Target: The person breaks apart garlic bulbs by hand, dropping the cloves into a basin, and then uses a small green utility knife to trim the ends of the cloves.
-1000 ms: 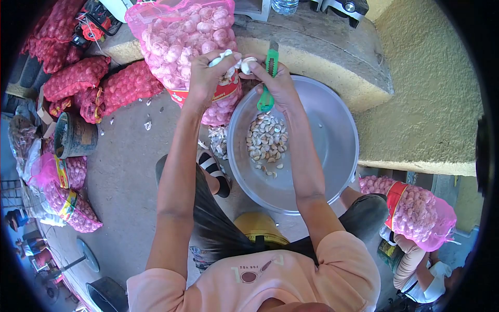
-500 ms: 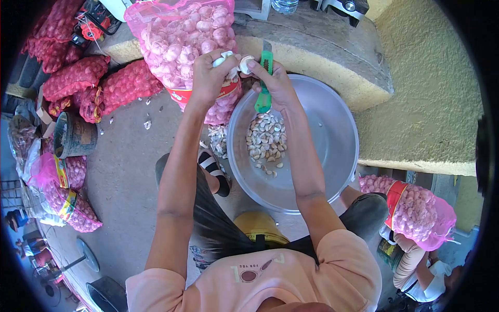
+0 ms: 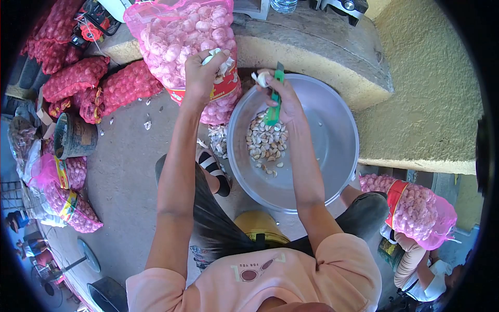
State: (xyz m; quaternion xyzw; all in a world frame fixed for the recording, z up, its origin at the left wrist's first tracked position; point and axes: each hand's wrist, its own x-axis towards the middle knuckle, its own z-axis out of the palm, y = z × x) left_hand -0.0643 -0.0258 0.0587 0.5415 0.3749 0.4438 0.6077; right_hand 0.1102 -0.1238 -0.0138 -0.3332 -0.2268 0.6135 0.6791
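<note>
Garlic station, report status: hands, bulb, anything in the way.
Left hand grips garlic bulb. Right hand holds green cutter and a clove over the metal basin. Nothing in the way.

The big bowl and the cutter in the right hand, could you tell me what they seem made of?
Bowl: apparently metal, likely aluminium or steel; dull silver sheen, thin rim. Cutter in the right hand: seemingly green plastic, uniform bright colour; its blade cannot be made out.

Both bare arms stretched forward, hands raised and apart.
Left hand (image 3: pixel 200 70) curled into a closed grip, knuckles up, wrist bent slightly inward. Right hand (image 3: pixel 283 96) lower and just to the right, fingers (image 3: pixel 270 86) pinched shut, forearm angled in from the elbow.
</note>
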